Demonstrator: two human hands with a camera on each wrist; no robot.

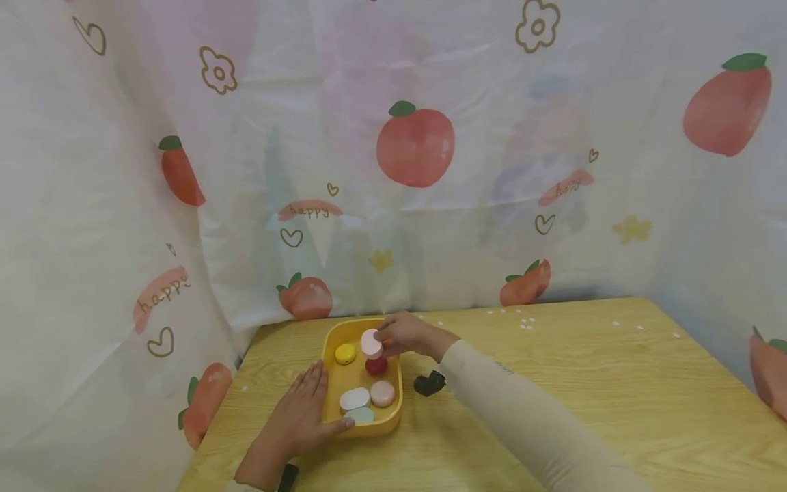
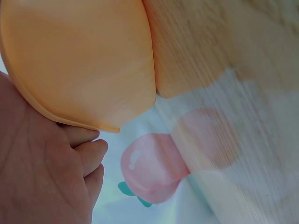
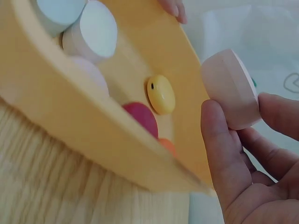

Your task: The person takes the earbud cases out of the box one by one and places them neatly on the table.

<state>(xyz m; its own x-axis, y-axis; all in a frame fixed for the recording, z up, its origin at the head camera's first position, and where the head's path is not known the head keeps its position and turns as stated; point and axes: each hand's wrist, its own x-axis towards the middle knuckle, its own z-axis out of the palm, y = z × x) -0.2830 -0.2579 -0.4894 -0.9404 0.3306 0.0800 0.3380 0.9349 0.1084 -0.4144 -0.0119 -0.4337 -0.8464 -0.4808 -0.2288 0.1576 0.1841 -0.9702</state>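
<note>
My right hand (image 1: 412, 335) pinches a pale pink oval piece (image 3: 229, 88) between thumb and fingers, above the far right part of a yellow tray (image 1: 352, 377). A seam runs around the held piece. My left hand (image 1: 294, 418) lies along the tray's left side with fingers fairly straight, its thumb over the near rim. Inside the tray are a yellow round piece (image 1: 346, 353), a dark red one (image 1: 376, 367), a pink round one (image 1: 382, 393), a white oval (image 1: 354, 399) and a pale green one (image 1: 360, 415). An orange piece (image 3: 167, 146) shows partly in the right wrist view.
The tray stands on a wood-grain table (image 1: 553, 383). A small black object (image 1: 429, 383) lies right of the tray, near the right forearm. Small white bits (image 1: 527, 322) dot the far tabletop. A fruit-printed curtain (image 1: 467, 225) hangs behind and at the sides.
</note>
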